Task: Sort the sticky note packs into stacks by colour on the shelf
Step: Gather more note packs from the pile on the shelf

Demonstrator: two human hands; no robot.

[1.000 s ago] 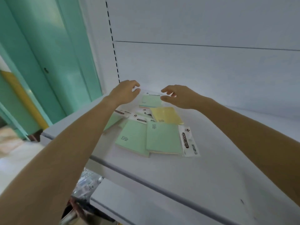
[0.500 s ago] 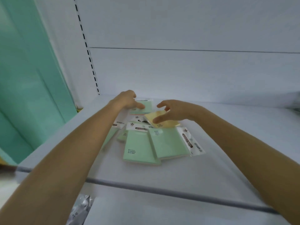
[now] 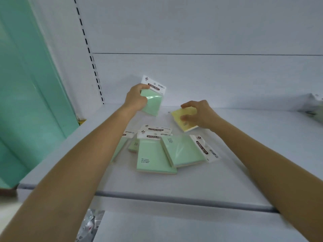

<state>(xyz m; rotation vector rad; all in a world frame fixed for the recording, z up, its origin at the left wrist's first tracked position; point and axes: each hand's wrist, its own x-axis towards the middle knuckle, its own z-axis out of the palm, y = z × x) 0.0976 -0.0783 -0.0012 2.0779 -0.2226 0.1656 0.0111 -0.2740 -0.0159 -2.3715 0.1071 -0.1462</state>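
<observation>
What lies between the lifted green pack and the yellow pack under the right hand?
Nothing: in the head view, only bare white shelf separates the green pack in the left hand from the yellow pack held by the right hand.

White shelf (image 3: 201,186), grey front edge, under the left hand (image 3: 136,100) and right hand (image 3: 201,114); white back panel (image 3: 209,28) with one horizontal seam behind them. Upright (image 3: 86,43) with black slots beyond the left hand, teal panelled surface (image 3: 26,102) further left. Lower shelf (image 3: 174,227), white, beneath.
</observation>
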